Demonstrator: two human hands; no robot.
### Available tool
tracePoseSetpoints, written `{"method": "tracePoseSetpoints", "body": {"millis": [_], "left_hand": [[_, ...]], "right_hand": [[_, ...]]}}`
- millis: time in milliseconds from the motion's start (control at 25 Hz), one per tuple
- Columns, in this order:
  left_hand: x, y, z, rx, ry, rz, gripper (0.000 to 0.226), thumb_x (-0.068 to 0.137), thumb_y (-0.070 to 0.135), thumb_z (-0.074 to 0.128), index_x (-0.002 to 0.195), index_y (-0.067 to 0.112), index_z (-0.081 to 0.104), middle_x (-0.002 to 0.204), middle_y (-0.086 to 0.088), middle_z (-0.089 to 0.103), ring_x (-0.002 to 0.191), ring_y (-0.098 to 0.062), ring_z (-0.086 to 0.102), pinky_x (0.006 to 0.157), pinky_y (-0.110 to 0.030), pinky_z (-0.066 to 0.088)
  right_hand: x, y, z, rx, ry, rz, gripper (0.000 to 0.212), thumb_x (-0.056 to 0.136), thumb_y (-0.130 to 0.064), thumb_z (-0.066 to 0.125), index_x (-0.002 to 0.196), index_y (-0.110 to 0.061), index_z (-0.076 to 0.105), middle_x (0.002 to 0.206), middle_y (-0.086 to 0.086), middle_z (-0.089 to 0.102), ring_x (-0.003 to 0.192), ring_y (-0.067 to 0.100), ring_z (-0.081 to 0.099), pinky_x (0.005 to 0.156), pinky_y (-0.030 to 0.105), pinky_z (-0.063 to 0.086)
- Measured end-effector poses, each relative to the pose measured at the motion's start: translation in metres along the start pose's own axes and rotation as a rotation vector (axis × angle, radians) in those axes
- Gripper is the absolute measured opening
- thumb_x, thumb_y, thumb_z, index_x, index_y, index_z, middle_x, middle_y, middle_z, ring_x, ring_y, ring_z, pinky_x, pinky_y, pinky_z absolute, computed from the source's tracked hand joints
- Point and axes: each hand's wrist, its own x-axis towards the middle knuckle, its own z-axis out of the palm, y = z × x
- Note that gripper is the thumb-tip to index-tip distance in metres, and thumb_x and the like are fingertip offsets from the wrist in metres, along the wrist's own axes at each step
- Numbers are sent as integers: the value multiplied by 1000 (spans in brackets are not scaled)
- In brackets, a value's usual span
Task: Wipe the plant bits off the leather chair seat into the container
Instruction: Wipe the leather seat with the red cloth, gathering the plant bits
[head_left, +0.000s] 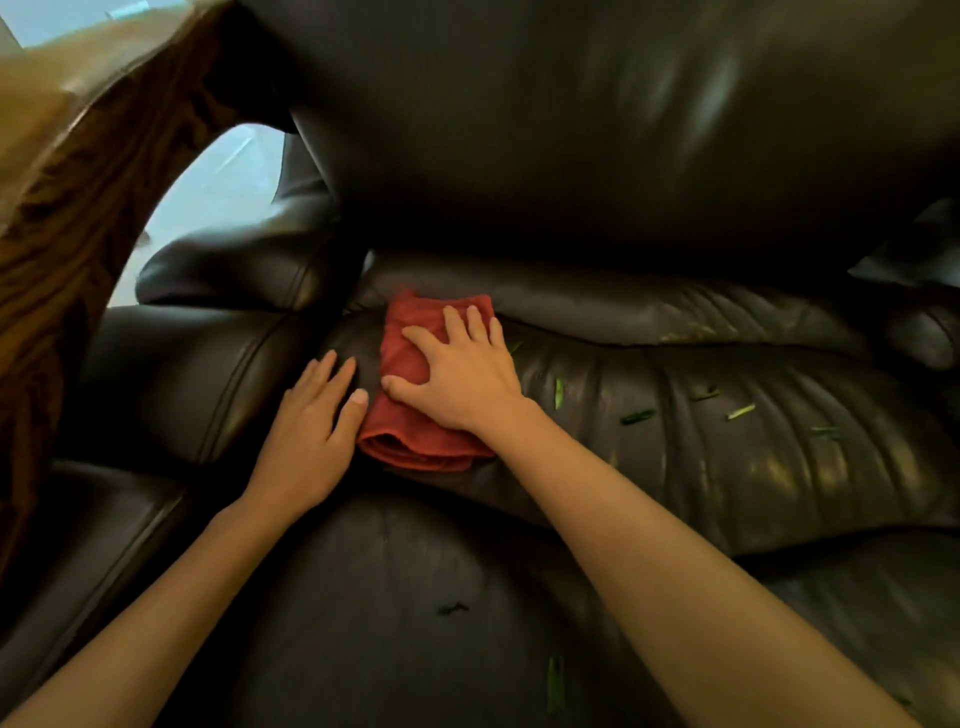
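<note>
Task at an early stage: right hand (460, 374) presses flat, fingers spread, on cloth (410, 410) at frame centre, left hand (311, 431) rests open on seat (727, 467), plant bits (638, 416) remain scattered right and below, no container visible.
</note>
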Motion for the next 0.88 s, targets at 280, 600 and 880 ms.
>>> {"method": "tracePoseSetpoints", "body": {"millis": [280,600,880], "left_hand": [[14,30,22,139,24,46,50,97,32,33,143,14,35,157,-8,22,147,-22,12,116,-47,5],[15,38,28,241,79,54,50,97,31,34,141,9,36,154,-14,29,145,-27,19,116,-51,12],[19,73,49,241,67,91,50,97,31,31,141,7,36,153,-14,30,145,-27,19,116,-50,9]], "right_hand": [[-21,34,-12,6,19,87,66,85,-65,40,143,-34,33,157,18,20,144,40,12,118,53,2],[-62,85,-28,-35,40,140,61,87,-61,41,141,-34,35,154,15,28,143,37,19,117,53,7],[-69,84,-39,-42,1,114,69,86,-61,43,145,-28,30,160,9,14,146,35,7,116,55,5]]}}
